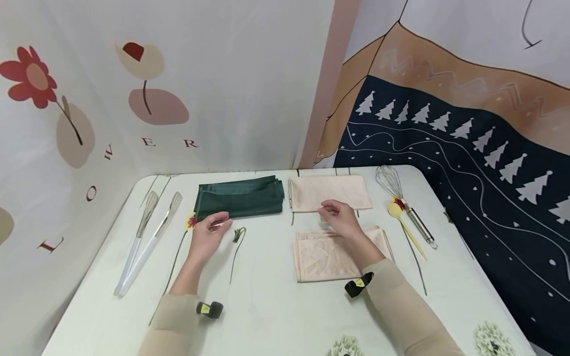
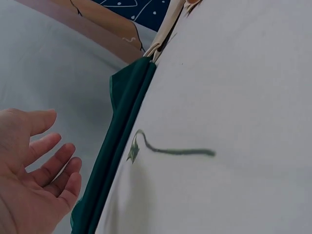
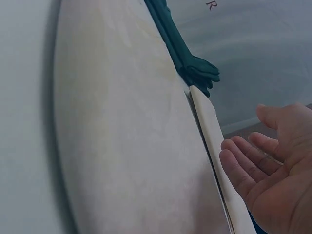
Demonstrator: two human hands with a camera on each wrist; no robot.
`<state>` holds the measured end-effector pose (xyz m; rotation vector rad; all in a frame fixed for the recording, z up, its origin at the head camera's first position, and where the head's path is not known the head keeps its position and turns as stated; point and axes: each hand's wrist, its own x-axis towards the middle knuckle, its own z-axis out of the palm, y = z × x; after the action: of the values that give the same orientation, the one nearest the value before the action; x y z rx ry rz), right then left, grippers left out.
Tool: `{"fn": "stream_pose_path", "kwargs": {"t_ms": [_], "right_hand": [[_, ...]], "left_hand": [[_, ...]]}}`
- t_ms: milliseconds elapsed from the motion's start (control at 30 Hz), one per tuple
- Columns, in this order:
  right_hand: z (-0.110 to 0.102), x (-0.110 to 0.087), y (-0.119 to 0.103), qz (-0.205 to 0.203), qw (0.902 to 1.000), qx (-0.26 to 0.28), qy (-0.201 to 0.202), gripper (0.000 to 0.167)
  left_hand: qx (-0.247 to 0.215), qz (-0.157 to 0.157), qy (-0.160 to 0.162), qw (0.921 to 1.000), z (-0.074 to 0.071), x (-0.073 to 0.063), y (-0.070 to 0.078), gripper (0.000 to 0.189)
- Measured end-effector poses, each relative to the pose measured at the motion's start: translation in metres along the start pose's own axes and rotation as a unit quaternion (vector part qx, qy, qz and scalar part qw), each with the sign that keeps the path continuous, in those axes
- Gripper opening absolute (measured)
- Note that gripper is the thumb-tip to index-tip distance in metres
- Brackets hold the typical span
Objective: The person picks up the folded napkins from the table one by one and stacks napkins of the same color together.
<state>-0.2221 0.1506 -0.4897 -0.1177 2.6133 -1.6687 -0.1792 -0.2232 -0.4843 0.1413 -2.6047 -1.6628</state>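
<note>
My left hand (image 1: 208, 236), fingers loosely bent and holding nothing, hovers at the near left corner of a folded dark green cloth (image 1: 240, 198). In the left wrist view the green cloth (image 2: 127, 112) lies beyond the relaxed fingers. My right hand (image 1: 342, 217), also holding nothing, is between two folded pale pink cloths. The far pink cloth (image 1: 331, 190) sits beside the green one, and its near edge is at my fingertips in the head view. Below the right wrist lies the near pink cloth (image 1: 325, 259), partly hidden by the forearm.
Metal tongs (image 1: 144, 242) with white handles lie at the left. On the right are a whisk (image 1: 407, 205) and a yellow spoon (image 1: 406, 225). Printed flowers and stems mark the white tablecloth (image 1: 262, 316). Patterned curtains (image 1: 240, 89) hang behind and beside the table.
</note>
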Motion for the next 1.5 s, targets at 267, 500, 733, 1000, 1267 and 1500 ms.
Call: {"fn": "stream_pose_path", "kwargs": {"t_ms": [267, 500, 733, 1000, 1267, 1500], "right_hand": [[-0.01, -0.014, 0.007, 0.0, 1.0, 0.0, -0.005, 0.036], [-0.016, -0.024, 0.012, 0.007, 0.9999, -0.003, -0.008, 0.039], [-0.023, -0.033, 0.017, 0.022, 0.9997, 0.002, -0.005, 0.041], [-0.034, -0.046, 0.017, 0.027, 0.9996, -0.004, 0.008, 0.039], [-0.051, -0.054, 0.018, -0.007, 0.9997, 0.004, 0.024, 0.034], [-0.066, -0.06, 0.032, 0.016, 0.9995, 0.008, 0.025, 0.041]], "left_hand": [[0.007, -0.004, -0.017, 0.9998, 0.011, -0.007, 0.003, 0.046], [0.014, 0.014, -0.032, 0.9993, 0.018, -0.012, 0.004, 0.044], [0.026, 0.043, -0.042, 0.9978, 0.026, -0.017, 0.011, 0.042], [0.03, 0.078, -0.048, 0.9953, 0.035, -0.017, 0.018, 0.041], [0.032, 0.085, -0.056, 0.9943, 0.044, -0.015, 0.025, 0.04], [0.027, 0.087, -0.054, 0.9944, 0.052, -0.017, 0.028, 0.039]]}}
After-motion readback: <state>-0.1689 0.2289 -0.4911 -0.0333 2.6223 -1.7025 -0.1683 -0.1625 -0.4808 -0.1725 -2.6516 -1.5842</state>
